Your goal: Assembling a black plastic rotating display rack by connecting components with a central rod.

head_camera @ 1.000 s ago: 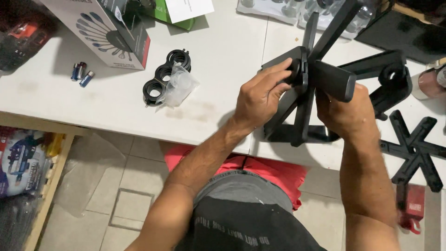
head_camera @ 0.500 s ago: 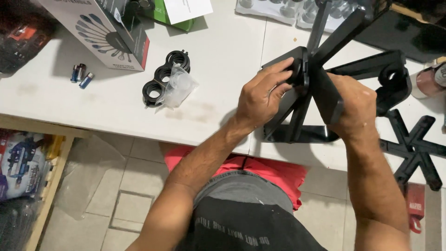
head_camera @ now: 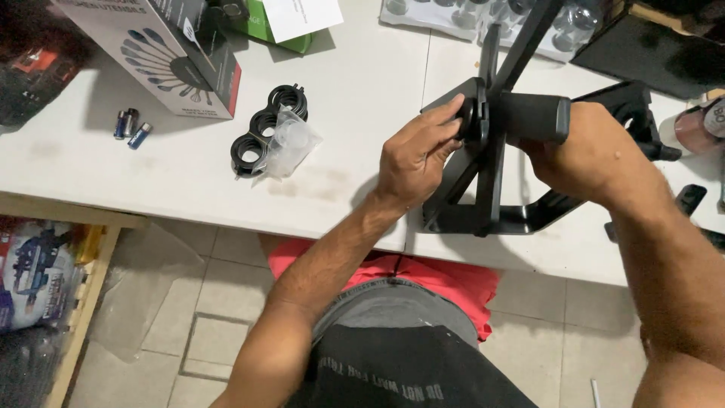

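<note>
Plastic frame, black and built of flat crossing arms, is held upright at the near edge of the white table. It is judged stiff, fairly light and smooth-faced, best taken by its thick horizontal bar rather than the thin arms. The left hand is pinched on a round knob at the frame's hub; the right hand is wrapped closed around the bar. Left of the frame lie black rings with a clear bag, and further left small batteries beside a printed box.
</note>
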